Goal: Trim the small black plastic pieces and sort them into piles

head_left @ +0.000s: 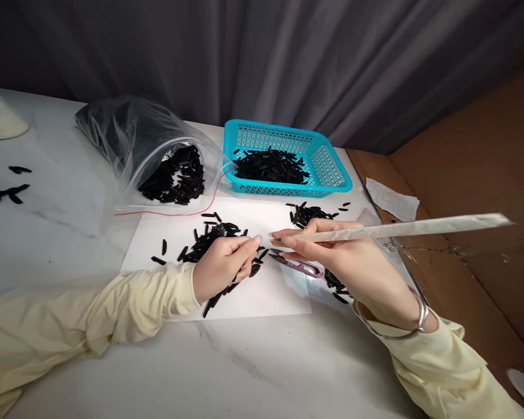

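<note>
The long pale strip (402, 228) you hold is thin, flat and light; judged by how straight it juts out toward the right edge of the table (262, 372), it is fairly stiff, yet it would likely bend or crease if gripped mid-length. Your right hand (353, 265) pinches it at its near end between thumb and fingertips, above the right edge of the white sheet (266, 294); hold there, flat on its faces. Your left hand (225, 267) is loosely curled, its fingertips closed on small black pieces (213, 235) at the sheet's middle; these look light, hard and easily scattered. Small snips (299, 266) lie under your right hand. A blue basket (332, 169) and an open plastic bag (126, 139) sit beyond the sheet's far edge.
</note>
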Motion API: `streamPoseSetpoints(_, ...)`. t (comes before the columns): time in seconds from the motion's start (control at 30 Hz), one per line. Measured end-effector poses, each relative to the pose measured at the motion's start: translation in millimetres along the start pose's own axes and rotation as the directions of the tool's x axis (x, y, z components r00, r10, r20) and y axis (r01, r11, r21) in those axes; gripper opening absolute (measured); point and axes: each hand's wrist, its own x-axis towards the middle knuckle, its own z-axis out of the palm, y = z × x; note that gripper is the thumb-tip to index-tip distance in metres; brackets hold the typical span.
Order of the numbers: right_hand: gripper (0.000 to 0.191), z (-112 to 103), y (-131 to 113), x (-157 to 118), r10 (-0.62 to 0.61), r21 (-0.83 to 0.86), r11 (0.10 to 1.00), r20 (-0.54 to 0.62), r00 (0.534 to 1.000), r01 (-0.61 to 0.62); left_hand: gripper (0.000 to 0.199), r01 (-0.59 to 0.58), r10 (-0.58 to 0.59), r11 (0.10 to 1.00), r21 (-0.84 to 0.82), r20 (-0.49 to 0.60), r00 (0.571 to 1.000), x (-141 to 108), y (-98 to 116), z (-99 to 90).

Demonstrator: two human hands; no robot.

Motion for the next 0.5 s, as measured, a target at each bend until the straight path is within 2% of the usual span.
streamPoseSetpoints(0.1, 0.022, -0.5, -4.4, -0.4, 0.136, 0.131, 0.98, 0.116, 0.984, -0.151, 0.041, -0.013, 0.013, 1.0, -0.001, 0.018, 1.0, -0.7, 0.8, -0.7)
streamPoseSetpoints(0.2, 0.02, 1.1, -5.0, -0.1, 0.21, 0.221, 0.942, 0.195, 0.958, -0.252, 0.041, -0.029, 0.029, 1.0, 0.007, 0.029, 0.999, -1.0, 1.3, -1.2)
streamPoseSetpoints(0.5, 0.017, 3.0, -1.4, 0.3, 0.201, 0.218, 0.947, 0.177, 0.963, -0.238, 0.041, -0.009, 0.009, 1.0, -0.01, 0.056, 0.998, -1.4, 1.5, -2.0)
